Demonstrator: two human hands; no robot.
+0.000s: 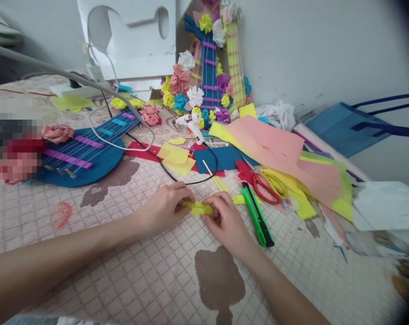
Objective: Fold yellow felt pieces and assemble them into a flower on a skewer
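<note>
Between my two hands is a crumpled piece of yellow crepe paper point(198, 208), just above the patterned tablecloth point(150, 262). My left hand point(168, 203) pinches one end of it, and my right hand point(224, 216) grips the other. Right beside my right hand lies a green utility knife point(257, 215). Behind it are red-handled scissors point(267, 189) and yellow-handled scissors point(274, 180), lying over paper pieces. A thin wooden stick point(211, 172) and yellow paper sheets point(175, 155) rest just beyond my hands.
A white glue gun point(192, 126) stands behind, its black cord looping toward my hands. At left lies a blue paper guitar point(79, 162) with flowers. Flower-covered paper guitars point(209, 67) lean against the wall. Pink and yellow sheets point(275, 144) pile at right, near a blue bag point(346, 126).
</note>
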